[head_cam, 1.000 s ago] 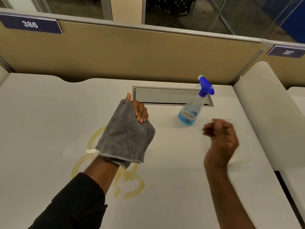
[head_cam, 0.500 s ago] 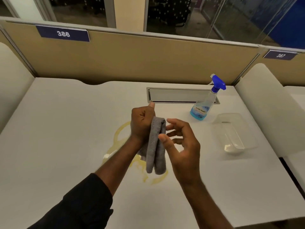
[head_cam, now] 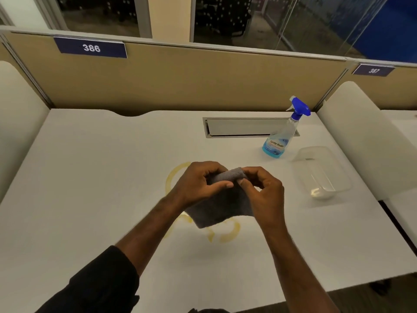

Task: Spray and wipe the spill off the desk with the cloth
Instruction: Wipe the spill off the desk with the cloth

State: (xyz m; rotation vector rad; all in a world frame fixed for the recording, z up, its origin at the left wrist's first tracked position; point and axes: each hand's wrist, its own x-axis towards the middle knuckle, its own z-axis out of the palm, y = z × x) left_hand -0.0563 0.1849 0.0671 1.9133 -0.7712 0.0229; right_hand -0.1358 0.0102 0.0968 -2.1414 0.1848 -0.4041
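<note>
Gripping the grey cloth in both left hand and right hand, directly above the yellow spill on the worktop, spray bottle far-right, nearer the right hand.

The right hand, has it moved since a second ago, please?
Yes. The right hand left the clear tub and now pinches the cloth over the spill.

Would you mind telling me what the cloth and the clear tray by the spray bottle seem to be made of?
The cloth looks like grey microfibre: matte, with a soft, fuzzy nap. The tray seems thin clear plastic: see-through, glossy, with rounded moulded corners.
</note>
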